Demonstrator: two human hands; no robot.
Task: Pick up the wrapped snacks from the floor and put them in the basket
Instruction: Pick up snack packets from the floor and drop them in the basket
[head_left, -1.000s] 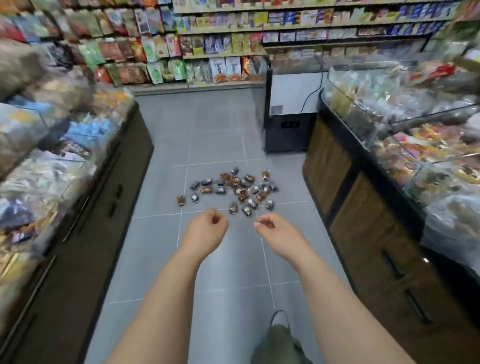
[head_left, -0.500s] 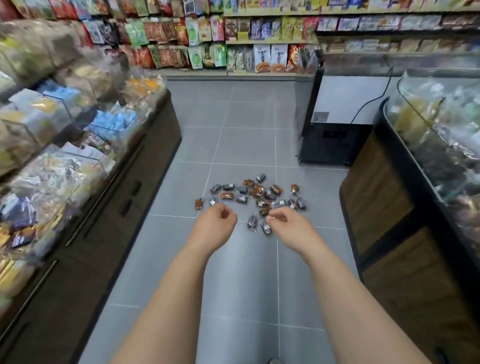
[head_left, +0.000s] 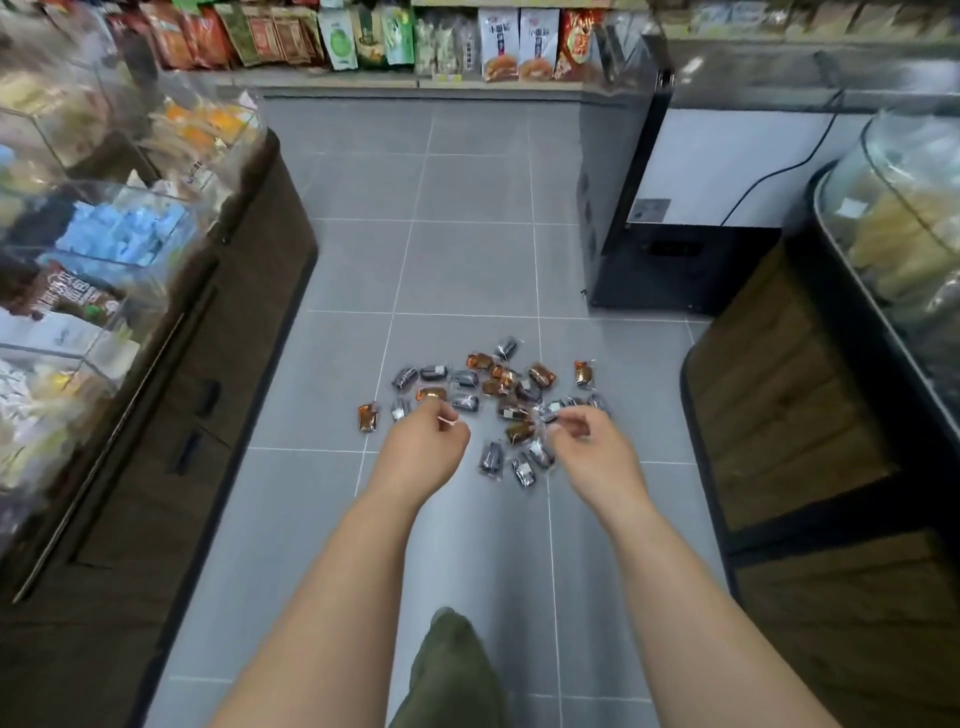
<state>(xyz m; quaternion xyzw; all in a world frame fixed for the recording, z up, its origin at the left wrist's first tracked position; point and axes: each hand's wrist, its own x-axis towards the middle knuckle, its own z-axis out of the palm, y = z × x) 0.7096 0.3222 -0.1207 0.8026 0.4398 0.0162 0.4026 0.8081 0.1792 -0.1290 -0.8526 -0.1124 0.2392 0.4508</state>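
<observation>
The fingers (head_left: 451, 427) of the left hand (head_left: 423, 449) are curled in loosely, and I see nothing in them. The fingers (head_left: 563, 418) of the right hand (head_left: 595, 454) are curled too. Their tips sit right at a shiny wrapper, and I cannot tell if they pinch it.

Just past both hands, in the middle of the frame, the wrapped snacks (head_left: 496, 387) lie in a loose pile on the gray floor (head_left: 467, 260). Some are orange and some are dark.

At the left, a clear bin (head_left: 156, 262) holds blue packs (head_left: 122, 236). Above it, another clear bin (head_left: 257, 111) holds orange and yellow packs (head_left: 208, 122). At the right edge, a round glass case (head_left: 841, 171) holds pale yellow snacks (head_left: 893, 234). Along the top, a shelf (head_left: 415, 83) holds standing bags (head_left: 498, 47).
</observation>
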